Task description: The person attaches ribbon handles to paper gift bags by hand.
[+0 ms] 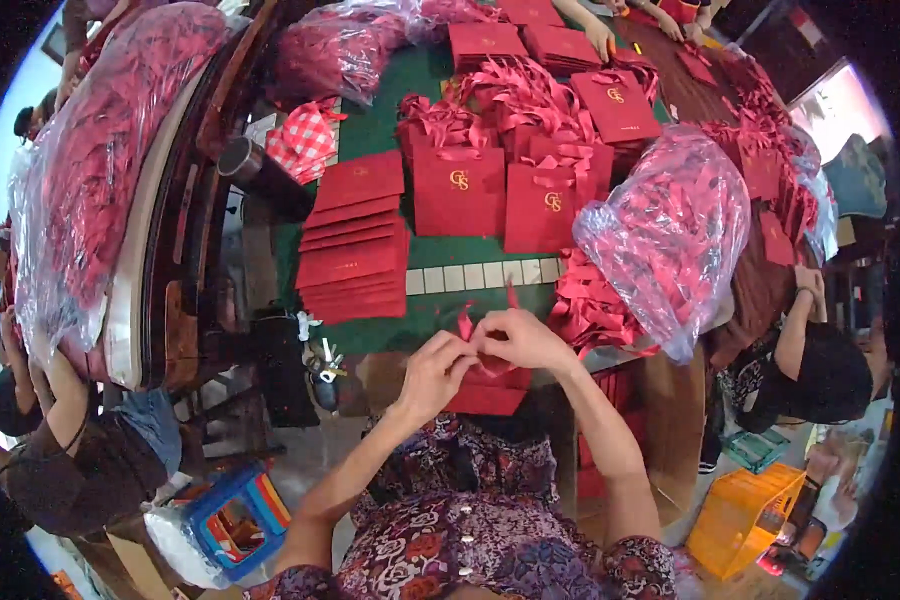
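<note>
At the near edge of the table, my left hand (436, 372) and my right hand (520, 340) meet with fingertips pinched. Between them they grip a red ribbon (465, 321), whose ends poke up above the fingers. A small red paper bag (487, 397) hangs just below, partly covered by my hands; how the ribbon joins it is hidden. Beyond my left hand lies a fanned stack of flat red bags (352, 270). A loose heap of red ribbons (597, 310) lies to the right of my right hand.
Red bags with ribbon handles (458, 200) stand farther back on the green table. A clear plastic sack of ribbons (670, 225) is at the right. A dark tumbler (260, 175) and a red checked cloth (303, 140) sit at the left. Other people work around the tables.
</note>
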### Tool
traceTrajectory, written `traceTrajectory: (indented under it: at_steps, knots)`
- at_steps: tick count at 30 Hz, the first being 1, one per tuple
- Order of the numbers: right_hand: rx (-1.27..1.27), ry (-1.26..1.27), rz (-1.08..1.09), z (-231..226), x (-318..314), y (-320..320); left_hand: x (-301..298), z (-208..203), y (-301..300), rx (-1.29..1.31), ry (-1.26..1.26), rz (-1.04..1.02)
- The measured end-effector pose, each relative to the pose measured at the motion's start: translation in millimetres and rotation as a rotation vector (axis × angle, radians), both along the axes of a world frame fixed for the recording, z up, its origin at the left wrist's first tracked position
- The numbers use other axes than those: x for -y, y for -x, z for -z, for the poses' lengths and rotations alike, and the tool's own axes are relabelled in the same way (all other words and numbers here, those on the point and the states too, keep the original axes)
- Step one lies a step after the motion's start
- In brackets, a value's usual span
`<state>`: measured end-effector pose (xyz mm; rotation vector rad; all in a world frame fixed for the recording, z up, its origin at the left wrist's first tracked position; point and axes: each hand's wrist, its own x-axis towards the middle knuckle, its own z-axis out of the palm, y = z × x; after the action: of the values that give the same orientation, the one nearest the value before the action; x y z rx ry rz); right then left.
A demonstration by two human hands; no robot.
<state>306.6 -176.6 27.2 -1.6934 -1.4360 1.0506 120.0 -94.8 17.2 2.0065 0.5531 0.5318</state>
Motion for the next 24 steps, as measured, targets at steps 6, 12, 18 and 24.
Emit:
traceTrajectory:
  at_steps: [6, 12, 18, 24]
  knots:
    - [-0.062, 0.028, 0.229, 28, -12, 8, -6, -5, -3, -0.034, -0.052, -0.065]
    - [-0.021, 0.07, 0.406, 27, -19, -9, -12, 2, -5, -0.158, 0.012, -0.044]
    - [0.17, -0.072, 0.49, 12, -1, -32, -15, 19, -8, -0.129, 0.076, -0.136]
    - [0.274, 0.104, 0.292, 7, -4, -16, -20, 14, -35, -0.223, -0.135, -0.136]
